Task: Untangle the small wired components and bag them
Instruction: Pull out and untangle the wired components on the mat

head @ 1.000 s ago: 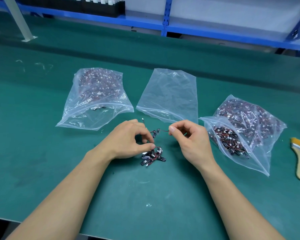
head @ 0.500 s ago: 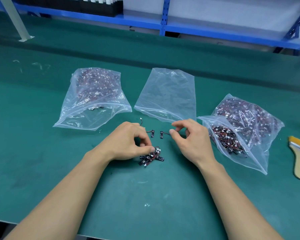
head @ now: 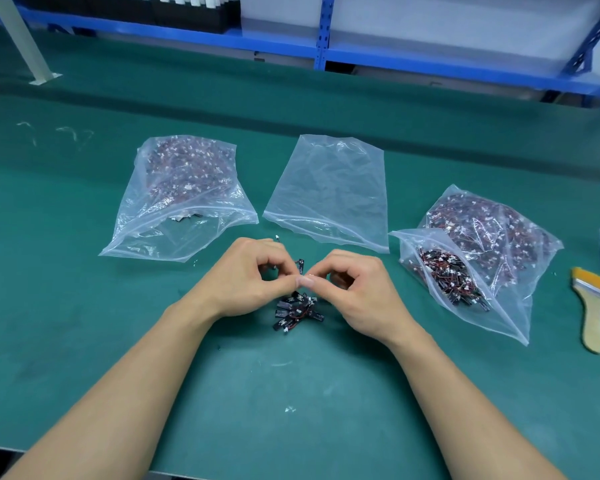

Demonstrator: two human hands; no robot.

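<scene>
Fingertips [head: 305,281] of my left hand [head: 246,277] and right hand [head: 359,289] meet in a tight, curled pinch on one wired part [head: 300,264]. Its black body shows just above them, but my knuckles hide which strand each hand has. Directly below, on the green table [head: 291,393], lies the tangled heap [head: 297,311] of like parts. A stray white plug [head: 277,238] lies just beyond my left hand. Farther out are an empty bag [head: 329,188] ahead, a stuffed bag [head: 184,181] to the left, and a part-filled bag [head: 444,275] to the right, its mouth turned toward me. A brush [head: 593,306] lies past that. Risks, as I judge them: a sharp pull apart could snap the thin wire or tear a plug off. If the strand is looped into the heap, lifting it would drag the whole clump along. A freed part this small could slip my pinch on its way to the bag's mouth.
</scene>
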